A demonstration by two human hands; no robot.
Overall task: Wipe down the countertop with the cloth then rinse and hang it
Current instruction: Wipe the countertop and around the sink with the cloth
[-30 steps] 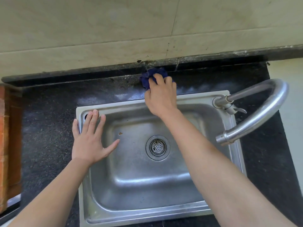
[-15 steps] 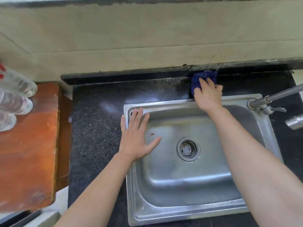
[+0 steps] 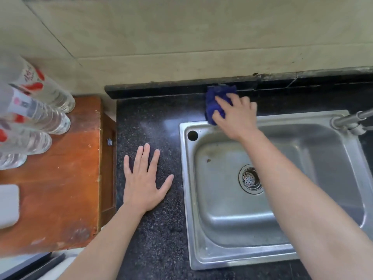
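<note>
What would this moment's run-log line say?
stage: wiping | right hand: grips blue cloth on countertop behind sink | left hand: flat on countertop

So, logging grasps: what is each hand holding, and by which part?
The right hand holds the blue cloth, fingers and thumb curled over its right side. The left hand lies flat on the countertop, empty.

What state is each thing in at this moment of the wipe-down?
Blue cloth: bunched, pressed on the countertop.
Right hand: grips the cloth.
Left hand: flat on the countertop, fingers spread.
Sink: no standing water, strainer in drain.
Bottles: upright.
</note>
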